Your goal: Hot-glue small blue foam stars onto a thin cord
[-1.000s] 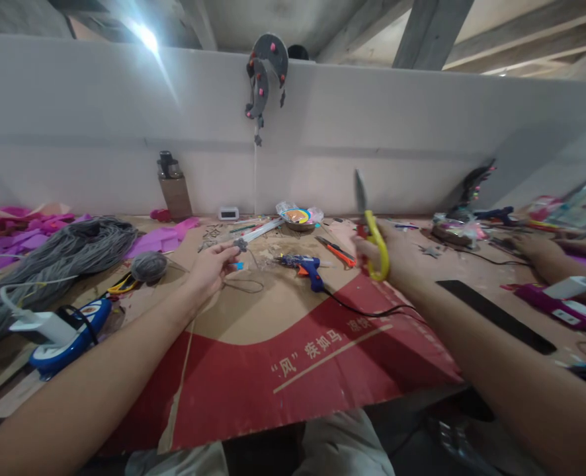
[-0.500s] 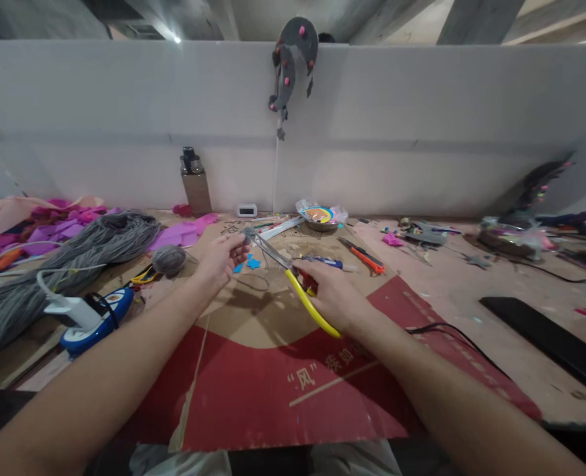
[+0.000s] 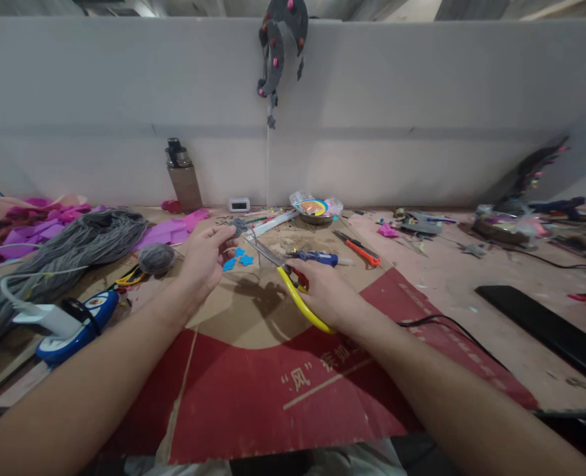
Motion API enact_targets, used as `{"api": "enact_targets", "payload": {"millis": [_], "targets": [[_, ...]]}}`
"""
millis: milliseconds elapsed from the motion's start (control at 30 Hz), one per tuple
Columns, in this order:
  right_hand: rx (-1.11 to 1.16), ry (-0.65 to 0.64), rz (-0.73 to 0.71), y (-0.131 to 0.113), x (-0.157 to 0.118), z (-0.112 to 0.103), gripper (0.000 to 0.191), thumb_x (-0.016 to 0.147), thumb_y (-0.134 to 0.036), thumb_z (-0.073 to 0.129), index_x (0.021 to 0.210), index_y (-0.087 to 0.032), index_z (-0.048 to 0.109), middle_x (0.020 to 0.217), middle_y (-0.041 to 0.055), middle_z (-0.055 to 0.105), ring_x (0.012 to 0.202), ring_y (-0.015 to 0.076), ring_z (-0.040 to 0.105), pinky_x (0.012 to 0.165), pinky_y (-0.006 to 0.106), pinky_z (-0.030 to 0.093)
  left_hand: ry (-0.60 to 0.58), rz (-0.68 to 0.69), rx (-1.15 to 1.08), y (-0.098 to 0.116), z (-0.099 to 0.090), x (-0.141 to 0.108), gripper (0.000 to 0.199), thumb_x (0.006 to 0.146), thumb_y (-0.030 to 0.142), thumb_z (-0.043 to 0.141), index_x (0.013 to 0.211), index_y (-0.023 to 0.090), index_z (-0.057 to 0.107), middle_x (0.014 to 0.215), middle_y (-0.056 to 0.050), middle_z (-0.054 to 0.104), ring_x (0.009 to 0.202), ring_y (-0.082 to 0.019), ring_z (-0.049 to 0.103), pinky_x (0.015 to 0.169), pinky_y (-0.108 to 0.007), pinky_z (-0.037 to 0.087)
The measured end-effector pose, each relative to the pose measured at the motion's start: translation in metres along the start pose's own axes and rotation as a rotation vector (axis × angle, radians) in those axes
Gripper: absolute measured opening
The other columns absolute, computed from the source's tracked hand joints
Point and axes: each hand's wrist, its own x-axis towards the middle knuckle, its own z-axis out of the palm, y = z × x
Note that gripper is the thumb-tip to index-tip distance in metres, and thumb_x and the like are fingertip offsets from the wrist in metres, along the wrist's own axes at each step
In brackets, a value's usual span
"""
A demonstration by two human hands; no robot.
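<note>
My left hand [image 3: 208, 254] pinches a small grey piece [image 3: 238, 228], seemingly yarn-covered, at the fingertips. Its exact shape is hard to make out. A pair of scissors [image 3: 266, 250] with yellow handles is held in my right hand [image 3: 317, 287]. The parted blades point up and left, with their tips close to the grey piece. Below my left fingertips, several small blue stars [image 3: 246, 260] lie on the cardboard sheet [image 3: 243, 410]. A screwdriver [image 3: 320, 257] with a blue handle lies just beyond my right hand.
Left are a grey yarn hank [image 3: 99, 241], a yarn ball [image 3: 156, 258] and a blue-and-white power strip [image 3: 77, 327]. An orange utility knife [image 3: 360, 249] and black slab [image 3: 544, 330] lie right. A brown bottle [image 3: 184, 178] and bagged items [image 3: 317, 206] stand behind.
The view has tilted down slightly. The scissors' blades have opened a little, and both hands stay close together over the cardboard. My left hand still pinches the grey piece.
</note>
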Motion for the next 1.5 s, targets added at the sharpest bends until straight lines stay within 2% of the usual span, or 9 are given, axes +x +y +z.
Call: {"api": "enact_targets", "payload": {"millis": [233,333,567,800,1033,1233,1367,1500], "targets": [[-0.002,0.018,-0.004,-0.003,-0.001,-0.002,0.032,0.083,-0.027,0.054,0.114,-0.021,0.059,0.094,0.0080,0.066,0.080,0.0186,0.058,0.071,0.027,0.040,0.083,0.036,-0.007,0.002,-0.002,0.003,0.019,0.059,0.019,0.076,0.067,0.014,0.059,0.057,0.002,0.054,0.051,-0.007,0.051,0.042,-0.016,0.037],[0.011,0.001,-0.037,-0.005,-0.002,0.000,0.033,0.083,-0.026,0.055,0.115,-0.020,0.059,0.101,0.0084,0.067,0.087,0.0188,0.059,0.076,0.027,0.040,0.065,0.028,-0.013,0.004,0.000,0.001,0.020,0.059,0.020,0.076,0.068,0.013,0.060,0.059,0.003,0.054,0.052,-0.007,0.051,0.041,-0.016,0.038],[0.002,0.008,-0.015,-0.005,-0.002,0.002,0.035,0.084,-0.029,0.056,0.117,-0.020,0.059,0.100,0.0085,0.067,0.087,0.0193,0.060,0.075,0.027,0.041,0.016,0.011,-0.031,0.006,0.004,-0.005,0.020,0.060,0.018,0.075,0.071,0.013,0.060,0.061,0.003,0.053,0.053,-0.006,0.051,0.042,-0.015,0.037],[0.019,0.021,-0.009,-0.010,-0.004,0.002,0.039,0.084,-0.032,0.056,0.120,-0.018,0.058,0.101,0.0096,0.067,0.086,0.0190,0.059,0.076,0.028,0.042,0.053,0.184,0.051,0.009,0.004,-0.005,0.015,0.065,0.019,0.073,0.070,0.015,0.059,0.057,0.003,0.053,0.052,-0.007,0.050,0.043,-0.017,0.036],[0.044,0.017,-0.051,-0.010,-0.003,0.004,0.037,0.083,-0.029,0.056,0.118,-0.017,0.059,0.098,0.0083,0.067,0.084,0.0179,0.058,0.074,0.027,0.042,0.024,0.213,0.077,0.005,0.005,-0.007,0.013,0.067,0.020,0.073,0.070,0.016,0.060,0.061,0.003,0.053,0.053,-0.007,0.050,0.045,-0.017,0.038],[0.006,0.037,-0.020,-0.008,-0.002,0.004,0.039,0.082,-0.026,0.056,0.121,-0.019,0.057,0.102,0.0082,0.066,0.086,0.0181,0.058,0.076,0.027,0.042,-0.024,0.134,-0.012,0.004,0.008,-0.010,0.015,0.066,0.019,0.073,0.068,0.015,0.059,0.059,0.003,0.052,0.052,-0.006,0.050,0.044,-0.016,0.039],[-0.098,0.080,0.042,-0.005,-0.002,0.004,0.049,0.081,-0.024,0.055,0.129,-0.024,0.051,0.106,0.0086,0.063,0.082,0.0183,0.060,0.073,0.028,0.043,0.011,-0.012,-0.035,0.007,0.010,-0.011,0.014,0.066,0.018,0.072,0.068,0.013,0.058,0.059,0.002,0.053,0.050,-0.006,0.050,0.042,-0.014,0.040],[-0.190,0.112,0.031,-0.003,-0.004,0.003,0.051,0.082,-0.023,0.051,0.133,-0.028,0.047,0.108,0.0078,0.062,0.087,0.0202,0.061,0.070,0.028,0.044,0.014,-0.124,-0.077,0.008,0.010,-0.010,0.011,0.066,0.012,0.069,0.069,0.013,0.058,0.057,0.003,0.052,0.046,-0.004,0.048,0.039,-0.012,0.039]]}}
